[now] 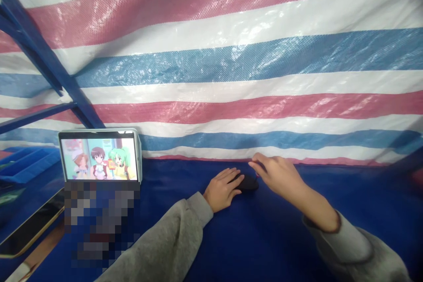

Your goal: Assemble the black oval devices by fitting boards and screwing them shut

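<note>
Black item (249,183) on blue tbl (251,242), L hand (223,189) spread on it, R hand (275,173) curled nearby, can't tell its grip

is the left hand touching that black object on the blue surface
Touching: the head view shows the left hand with its fingers laid over the left end of the black object.

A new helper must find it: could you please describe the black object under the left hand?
Below the striped sheet spreads a blue tabletop. There, the left hand partly covers a flat black object with a rounded edge. Unlike the phone at the picture's far left, it shows no gold rim.
</note>
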A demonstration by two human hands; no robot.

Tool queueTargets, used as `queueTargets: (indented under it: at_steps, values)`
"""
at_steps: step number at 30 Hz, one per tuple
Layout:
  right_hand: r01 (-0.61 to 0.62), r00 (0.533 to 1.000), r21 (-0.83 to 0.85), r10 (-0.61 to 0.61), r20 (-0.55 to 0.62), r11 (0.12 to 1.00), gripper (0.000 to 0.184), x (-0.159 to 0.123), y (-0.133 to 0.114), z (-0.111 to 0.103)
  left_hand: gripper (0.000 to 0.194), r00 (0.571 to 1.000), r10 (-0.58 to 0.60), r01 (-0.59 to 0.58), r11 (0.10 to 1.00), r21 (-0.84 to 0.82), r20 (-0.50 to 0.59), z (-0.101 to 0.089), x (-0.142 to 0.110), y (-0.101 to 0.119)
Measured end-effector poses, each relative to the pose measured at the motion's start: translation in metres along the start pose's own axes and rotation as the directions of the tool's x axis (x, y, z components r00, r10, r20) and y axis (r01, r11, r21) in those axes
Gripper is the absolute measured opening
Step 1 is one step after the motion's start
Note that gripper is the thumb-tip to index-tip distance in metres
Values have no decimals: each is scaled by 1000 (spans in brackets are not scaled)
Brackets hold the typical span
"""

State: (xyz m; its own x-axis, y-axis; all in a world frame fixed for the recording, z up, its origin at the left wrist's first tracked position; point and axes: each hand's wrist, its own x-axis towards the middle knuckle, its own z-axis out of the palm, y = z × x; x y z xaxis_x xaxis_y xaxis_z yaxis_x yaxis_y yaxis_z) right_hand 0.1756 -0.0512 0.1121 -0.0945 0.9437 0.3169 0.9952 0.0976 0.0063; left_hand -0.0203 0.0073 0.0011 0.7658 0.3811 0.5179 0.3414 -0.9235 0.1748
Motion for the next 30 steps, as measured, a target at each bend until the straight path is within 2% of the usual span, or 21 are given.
queueTargets:
  at_steps: [5,8,10,12,16,20,24,27,30]
  values:
    - [-43,997,-18,44,66,999,37,-1,1,-8,43,1000,-1,1,1000,-6,23,1,0,-1]
    - [-61,992,10,60,113,998,32,-2,3,-16,44,998,-15,16,1000,-27,53,-1,0,0]
    - [-27,993,65,19,115,998,25,-2,4,-18,46,997,-16,20,999,-44,75,-3,0,1]
    - [6,995,93,-16,103,996,27,-1,5,-16,48,996,-2,8,998,-63,93,-5,0,2]
    - [-20,996,29,17,88,999,31,0,7,-12,50,991,35,-22,995,-101,128,-5,0,1]
    - [-60,994,-38,63,84,997,45,0,9,-14,43,992,80,-64,987,-150,100,1,0,-1]
    - [-32,997,12,31,76,999,33,-2,10,-17,42,994,93,-84,986,-142,57,5,-1,-3]
    - [17,999,76,-21,49,997,34,-3,10,-16,42,995,81,-75,992,-98,59,6,-1,-4]
    - [4,996,78,-11,87,997,32,-2,11,-16,42,994,85,-82,996,-45,75,6,0,-3]
